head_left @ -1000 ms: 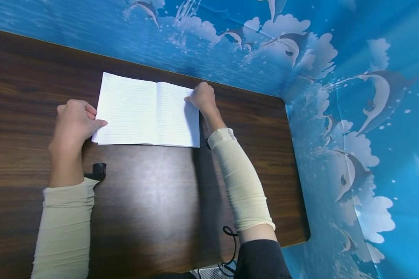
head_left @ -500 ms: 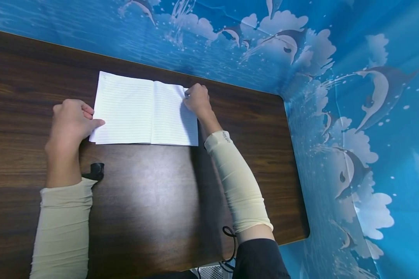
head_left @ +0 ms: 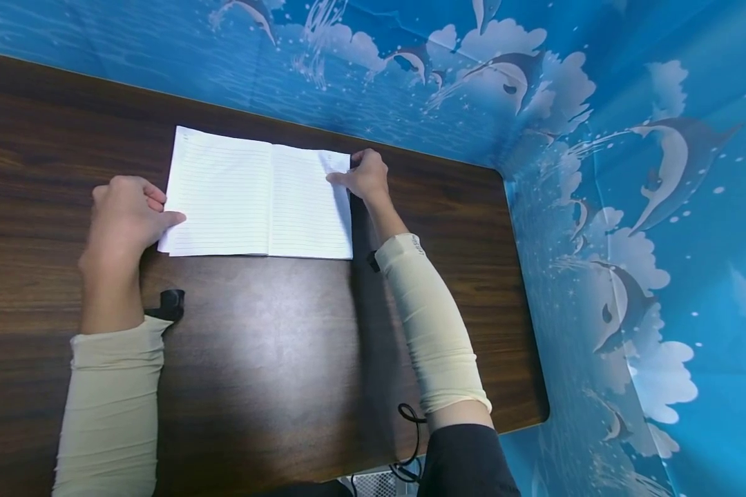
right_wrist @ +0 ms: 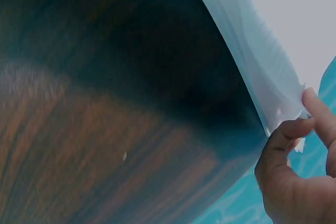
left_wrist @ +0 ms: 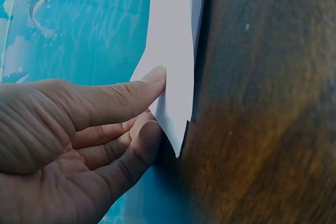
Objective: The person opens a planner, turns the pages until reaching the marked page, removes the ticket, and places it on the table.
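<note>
An open notebook (head_left: 224, 200) with white lined pages lies on the dark wooden table, its spine running up the middle. At its left edge my left hand (head_left: 124, 217) pinches the pages, thumb on top. The left wrist view shows that left hand (left_wrist: 100, 124) with the fingers behind the bent paper (left_wrist: 170, 40). My right hand (head_left: 365, 176) is at the upper right corner, thumb on the page. Seen from the right wrist, the right hand (right_wrist: 302, 166) has thumb and curled index finger at the corner of the lifted pages (right_wrist: 278, 40).
The wooden table (head_left: 273, 359) runs back to a blue dolphin-print sheet (head_left: 348, 83), which also hangs along the right side. A black cable (head_left: 410, 414) loops at the table's front edge. A small black device (head_left: 173, 304) sits at the left wrist.
The right hand drew leftward, lifting the right page's upper corner, then moved back right, and the page lies flatter. The left hand keeps its hold on the left edge.
</note>
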`<state>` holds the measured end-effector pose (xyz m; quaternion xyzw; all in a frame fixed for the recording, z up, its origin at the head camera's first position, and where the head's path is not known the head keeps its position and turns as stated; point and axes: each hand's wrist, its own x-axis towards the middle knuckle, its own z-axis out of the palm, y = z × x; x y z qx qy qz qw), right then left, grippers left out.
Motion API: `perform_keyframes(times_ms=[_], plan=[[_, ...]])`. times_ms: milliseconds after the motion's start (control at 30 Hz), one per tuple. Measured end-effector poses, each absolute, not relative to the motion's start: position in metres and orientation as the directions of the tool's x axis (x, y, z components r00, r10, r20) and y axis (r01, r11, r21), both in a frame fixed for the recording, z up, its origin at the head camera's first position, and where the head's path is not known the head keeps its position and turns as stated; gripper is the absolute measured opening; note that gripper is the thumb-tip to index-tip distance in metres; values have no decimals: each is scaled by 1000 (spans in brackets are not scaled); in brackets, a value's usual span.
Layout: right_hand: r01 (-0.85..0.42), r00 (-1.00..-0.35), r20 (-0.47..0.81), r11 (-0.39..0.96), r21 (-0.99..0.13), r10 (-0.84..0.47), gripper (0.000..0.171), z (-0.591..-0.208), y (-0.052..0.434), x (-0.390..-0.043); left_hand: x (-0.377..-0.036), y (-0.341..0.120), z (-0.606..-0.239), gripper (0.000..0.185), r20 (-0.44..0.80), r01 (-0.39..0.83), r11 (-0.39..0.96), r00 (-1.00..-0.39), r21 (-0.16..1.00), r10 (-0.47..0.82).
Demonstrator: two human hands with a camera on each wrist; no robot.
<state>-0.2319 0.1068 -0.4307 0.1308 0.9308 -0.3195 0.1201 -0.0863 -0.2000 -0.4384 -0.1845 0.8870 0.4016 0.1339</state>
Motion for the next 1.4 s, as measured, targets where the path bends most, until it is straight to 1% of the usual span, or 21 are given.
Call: perform_keyframes(times_ms=[67,133,267,400,567,800,1067,1167,1400], plan=[[337,-931,-328,723,-603,160,44,-428,111,-234,-86,-201,-438,46,-389,-438,609,-894,661,-222],[343,-927,-349,693,-634,140,36,-424,114,-236,-86,-202,-439,47,-392,-442,606,-892,662,-222],[338,-923,-377,637,-692,80,29,-418,118,-238,-86,-204,-440,47,-396,-446,604,-891,661,-224],[327,-922,-386,608,-723,37,24,-412,118,-240,-86,-205,-441,46,-397,-447,604,-890,660,-225],[316,-921,-390,617,-720,17,23,-404,113,-242,-85,-207,-442,46,-396,-446,604,-890,661,-225],[300,-925,-380,627,-719,7,27,-383,95,-241,-85,-208,-439,47,-395,-448,602,-890,661,-229],[312,-910,-413,589,-746,-42,26,-362,73,-240,-86,-207,-439,45,-386,-440,596,-894,671,-226],[300,-911,-409,580,-757,-62,25,-357,65,-240,-86,-206,-438,44,-386,-440,589,-895,678,-224],[280,-910,-394,512,-812,-127,24,-349,46,-239,-87,-204,-437,42,-380,-436,572,-898,694,-223]])
